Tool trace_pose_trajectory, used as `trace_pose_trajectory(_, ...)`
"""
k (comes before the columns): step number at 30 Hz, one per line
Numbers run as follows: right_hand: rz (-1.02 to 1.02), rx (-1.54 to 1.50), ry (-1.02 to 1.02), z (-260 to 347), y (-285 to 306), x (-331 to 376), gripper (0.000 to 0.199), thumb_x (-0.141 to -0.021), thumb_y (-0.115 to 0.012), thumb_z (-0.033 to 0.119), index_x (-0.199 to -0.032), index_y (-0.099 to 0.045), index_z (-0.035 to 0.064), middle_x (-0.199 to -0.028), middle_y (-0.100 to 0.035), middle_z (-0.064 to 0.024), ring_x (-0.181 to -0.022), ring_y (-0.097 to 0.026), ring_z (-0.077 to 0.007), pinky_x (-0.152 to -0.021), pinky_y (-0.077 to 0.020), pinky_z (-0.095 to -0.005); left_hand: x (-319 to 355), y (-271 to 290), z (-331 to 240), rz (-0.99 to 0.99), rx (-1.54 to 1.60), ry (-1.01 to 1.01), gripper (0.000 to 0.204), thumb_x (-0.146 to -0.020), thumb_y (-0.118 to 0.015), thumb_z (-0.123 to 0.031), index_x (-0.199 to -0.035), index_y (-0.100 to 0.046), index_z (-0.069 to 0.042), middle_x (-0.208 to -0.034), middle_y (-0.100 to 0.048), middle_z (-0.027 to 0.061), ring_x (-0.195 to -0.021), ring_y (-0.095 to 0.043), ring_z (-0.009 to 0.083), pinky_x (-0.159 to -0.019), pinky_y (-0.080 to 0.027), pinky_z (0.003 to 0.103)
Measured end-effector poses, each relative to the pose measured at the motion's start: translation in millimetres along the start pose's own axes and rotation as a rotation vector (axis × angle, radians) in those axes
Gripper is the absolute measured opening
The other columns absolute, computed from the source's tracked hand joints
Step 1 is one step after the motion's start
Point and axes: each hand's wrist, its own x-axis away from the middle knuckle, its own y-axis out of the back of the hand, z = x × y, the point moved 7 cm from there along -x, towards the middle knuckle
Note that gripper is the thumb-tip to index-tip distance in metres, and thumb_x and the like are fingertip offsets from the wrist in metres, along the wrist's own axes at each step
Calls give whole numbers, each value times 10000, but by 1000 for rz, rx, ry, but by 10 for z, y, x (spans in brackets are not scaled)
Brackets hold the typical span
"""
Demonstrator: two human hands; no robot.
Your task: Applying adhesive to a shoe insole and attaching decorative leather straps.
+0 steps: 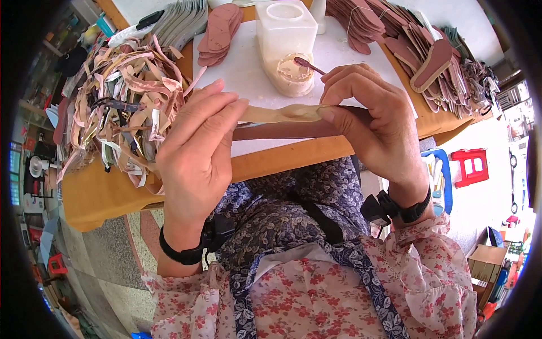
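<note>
My left hand [195,152] is closed on the left end of a tan strap [271,114], fingers pressed together. Thumb and index finger of my right hand [378,116] pinch the strap's right end, where it looks gathered or twisted. A mauve-brown strip [288,130] runs just below it, also between my hands; whether I hold it is unclear. Behind the strap stands a cut-open whitish jug [287,34] with a caked pot [294,79] at its front. A dark-handled brush [307,64] lies over the pot's rim, its end close to my right knuckles; any contact is hidden.
A heap of tan and pink strap pieces [127,96] covers the table's left. Mauve insoles [220,34] lie at the back, with bundled insoles [355,22] and loose ones [432,65] at the right. A red stool [470,168] and blue basket [443,178] stand beyond the table.
</note>
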Motion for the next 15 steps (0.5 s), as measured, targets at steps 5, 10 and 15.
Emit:
trace_pose_trajectory(5,-71,-39,-38,-50,29,18,123,-726,-627,-44,-828,-577,4,-761,-578,-154,-761,-564,-358,-700,-460,-405,46,-80,31,127,-5,14,305,-782,-604,124,-1043,-717,15,-1075,-680,152,-1146,-611,304,-1008,-446,409)
trace_pose_trajectory(10,-52,-68,-58,-55,9,26,109,-732,-619,-48,-819,-578,4,-767,-582,-149,-759,-571,-349,-682,-462,-395,-7,-66,5,105,-10,-31,275,-772,-631,76,-1027,-718,26,-1045,-689,151,-1168,-598,330,-1003,-453,432)
trace_pose_trajectory(15,-37,-62,-57,-54,-9,24,106,-730,-609,-51,-815,-579,5,-762,-580,-144,-760,-573,-344,-672,-461,-392,-16,19,-8,19,-42,-121,204,-815,-649,30,-1006,-716,48,-1051,-683,175,-1180,-585,358,-996,-452,455)
